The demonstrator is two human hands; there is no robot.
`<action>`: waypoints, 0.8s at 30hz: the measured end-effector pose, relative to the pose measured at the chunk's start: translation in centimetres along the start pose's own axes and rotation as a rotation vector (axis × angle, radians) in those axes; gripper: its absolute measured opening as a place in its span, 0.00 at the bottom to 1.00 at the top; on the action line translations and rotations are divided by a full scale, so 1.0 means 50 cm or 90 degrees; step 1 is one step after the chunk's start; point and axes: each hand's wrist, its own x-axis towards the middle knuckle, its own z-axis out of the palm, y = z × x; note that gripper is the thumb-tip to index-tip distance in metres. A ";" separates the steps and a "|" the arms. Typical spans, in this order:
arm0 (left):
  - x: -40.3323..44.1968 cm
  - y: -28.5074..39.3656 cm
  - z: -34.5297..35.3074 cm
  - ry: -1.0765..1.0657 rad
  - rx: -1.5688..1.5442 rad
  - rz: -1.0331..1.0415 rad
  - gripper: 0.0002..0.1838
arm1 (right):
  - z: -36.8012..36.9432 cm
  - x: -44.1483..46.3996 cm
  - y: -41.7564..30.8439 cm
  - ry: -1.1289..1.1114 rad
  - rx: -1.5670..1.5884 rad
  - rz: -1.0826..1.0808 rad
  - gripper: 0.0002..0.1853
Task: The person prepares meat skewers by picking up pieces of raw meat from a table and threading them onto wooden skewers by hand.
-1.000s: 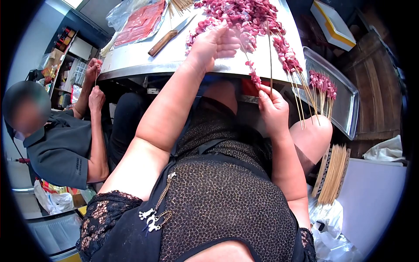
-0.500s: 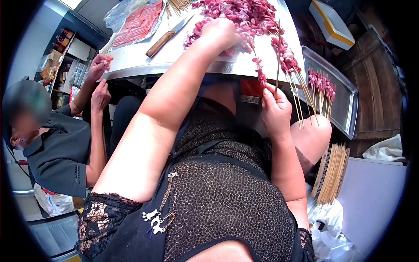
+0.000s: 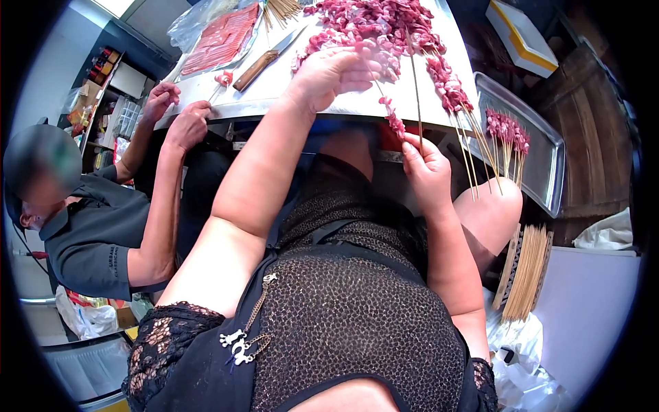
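Observation:
My right hand (image 3: 429, 172) is closed around the lower end of a skewer (image 3: 392, 118) threaded with several small pieces of red meat. A longer, darker bare stick (image 3: 416, 89) rises from the same fingers. My left hand (image 3: 329, 77) is beside the skewer's upper end, at the near edge of a big heap of cut raw meat (image 3: 384, 27). Its fingers are blurred; thumb and forefinger seem to pinch a piece of meat (image 3: 361, 47). Right of the heap lie loaded meat skewers (image 3: 449, 86), their bare ends jutting past the table edge.
A knife (image 3: 264, 63) and a slab of sliced meat (image 3: 223, 40) lie on the white table (image 3: 261, 103). More skewers (image 3: 506, 130) rest on a metal tray (image 3: 549, 185). Bare sticks (image 3: 527, 271) fill a holder at right. A co-worker (image 3: 103, 213) sits at left, holding a skewer.
My left hand has drawn back from the heap toward the skewer's tip. My right hand has shifted slightly left and down with the skewer. The co-worker's hand has moved right to the table edge.

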 end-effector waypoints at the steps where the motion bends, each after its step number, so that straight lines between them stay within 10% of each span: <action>1: -0.010 -0.001 0.015 -0.003 -0.001 -0.002 0.11 | 0.000 -0.001 0.002 0.003 -0.011 0.003 0.11; 24: -0.023 -0.040 0.047 0.062 -0.170 0.039 0.12 | 0.007 -0.017 -0.005 0.039 -0.060 0.006 0.10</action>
